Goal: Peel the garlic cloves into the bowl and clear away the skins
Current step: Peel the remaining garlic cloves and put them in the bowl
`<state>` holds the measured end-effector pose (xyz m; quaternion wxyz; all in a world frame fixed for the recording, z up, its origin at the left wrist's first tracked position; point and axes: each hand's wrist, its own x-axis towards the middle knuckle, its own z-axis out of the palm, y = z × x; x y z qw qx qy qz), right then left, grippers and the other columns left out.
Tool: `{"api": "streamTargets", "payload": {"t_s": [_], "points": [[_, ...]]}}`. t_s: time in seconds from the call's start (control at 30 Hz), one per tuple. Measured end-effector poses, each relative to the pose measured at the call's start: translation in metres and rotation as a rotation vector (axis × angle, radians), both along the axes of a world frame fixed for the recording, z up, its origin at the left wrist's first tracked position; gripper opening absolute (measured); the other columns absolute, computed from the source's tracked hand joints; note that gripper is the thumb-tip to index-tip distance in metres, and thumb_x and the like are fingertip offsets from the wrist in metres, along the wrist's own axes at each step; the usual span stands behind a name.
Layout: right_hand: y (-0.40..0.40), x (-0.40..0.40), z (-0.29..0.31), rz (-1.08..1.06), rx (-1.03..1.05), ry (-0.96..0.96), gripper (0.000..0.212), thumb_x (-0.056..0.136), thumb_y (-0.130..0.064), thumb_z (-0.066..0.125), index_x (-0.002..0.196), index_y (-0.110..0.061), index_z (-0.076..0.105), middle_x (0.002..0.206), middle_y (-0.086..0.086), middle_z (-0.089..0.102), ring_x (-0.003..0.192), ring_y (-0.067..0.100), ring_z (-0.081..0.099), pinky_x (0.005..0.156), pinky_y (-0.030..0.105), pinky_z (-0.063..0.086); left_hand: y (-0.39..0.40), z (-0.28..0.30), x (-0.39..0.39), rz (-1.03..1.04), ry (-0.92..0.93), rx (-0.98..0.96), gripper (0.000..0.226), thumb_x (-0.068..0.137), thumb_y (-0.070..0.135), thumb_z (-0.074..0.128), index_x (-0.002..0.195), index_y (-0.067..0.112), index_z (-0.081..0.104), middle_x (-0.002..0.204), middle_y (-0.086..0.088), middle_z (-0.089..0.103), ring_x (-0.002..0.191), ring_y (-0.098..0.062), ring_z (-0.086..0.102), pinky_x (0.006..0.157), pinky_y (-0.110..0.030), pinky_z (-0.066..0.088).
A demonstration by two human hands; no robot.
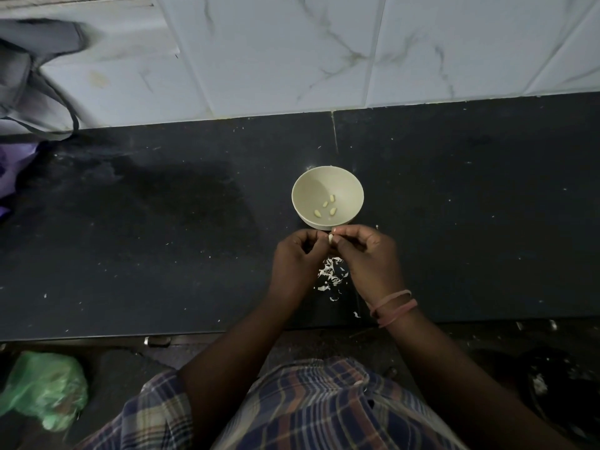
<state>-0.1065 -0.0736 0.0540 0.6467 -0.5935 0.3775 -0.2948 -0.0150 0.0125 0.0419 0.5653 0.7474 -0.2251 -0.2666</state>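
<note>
Head view: wide dark stone counter (162, 241) runs from the white marbled tile wall (292, 53) to its front edge, with bare room on both sides of the round cream bowl (327, 177) holding four peeled cloves (325, 207). Just in front, left hand (297, 254) and right hand (370, 254) pinch one pale garlic clove (331, 238) above white papery skins (331, 271)

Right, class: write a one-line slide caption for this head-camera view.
Both hands, left and right, pinch a garlic clove beside the bowl holding four peeled cloves, skins piled on the counter.
</note>
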Motion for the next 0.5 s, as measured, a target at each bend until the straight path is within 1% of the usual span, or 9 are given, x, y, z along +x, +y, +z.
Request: {"api": "streamTargets", "payload": {"t_s": [0.07,0.17,0.3,0.4,0.5], "points": [[0.0001,-0.0017,-0.0012,-0.006,0.003,-0.005,0.011,0.087,0.008,0.065,0.095,0.005,0.072,0.085,0.010,0.074,0.076,0.006,0.071,0.070,0.017,0.055,0.0012,0.0005,-0.0010,-0.007,0.021,-0.013,0.014,0.094,0.015,0.065,0.086,0.011,0.076,0.076,-0.004,0.075,0.064,-0.005,0.061,0.063,-0.028,0.049],[-0.0002,-0.0027,-0.0021,-0.013,0.004,-0.007,0.010,0.086,0.006,0.067,0.093,0.002,0.072,0.085,0.010,0.074,0.078,0.010,0.071,0.073,0.020,0.056,0.0020,0.0016,-0.0030,0.004,0.038,-0.021,0.013,0.095,0.015,0.066,0.087,0.011,0.076,0.072,0.002,0.074,0.063,-0.002,0.061,0.062,-0.024,0.049],[-0.0015,-0.0035,-0.0024,-0.029,-0.015,0.009,0.008,0.086,0.005,0.068,0.092,0.001,0.073,0.085,0.011,0.075,0.078,0.012,0.072,0.073,0.021,0.056,0.0039,0.0040,-0.0043,-0.007,0.112,-0.051,0.013,0.095,0.019,0.067,0.092,0.013,0.077,0.078,-0.002,0.077,0.068,-0.006,0.065,0.065,-0.027,0.052],[0.0000,-0.0040,-0.0019,-0.025,-0.083,0.047,0.010,0.086,0.004,0.068,0.091,-0.003,0.074,0.085,0.006,0.074,0.079,0.008,0.071,0.073,0.017,0.055,0.0046,0.0043,-0.0042,0.015,0.123,-0.046,0.012,0.094,0.018,0.068,0.090,0.011,0.078,0.070,0.004,0.073,0.063,-0.002,0.062,0.061,-0.022,0.048],[0.0040,-0.0039,-0.0005,-0.025,-0.151,0.077,0.013,0.086,0.003,0.068,0.091,-0.007,0.075,0.084,-0.003,0.074,0.079,0.001,0.069,0.073,0.013,0.052,0.0042,0.0036,-0.0052,0.027,0.104,-0.019,0.013,0.093,0.018,0.068,0.085,0.013,0.078,0.065,0.006,0.070,0.060,-0.002,0.060,0.061,-0.024,0.046]]}}
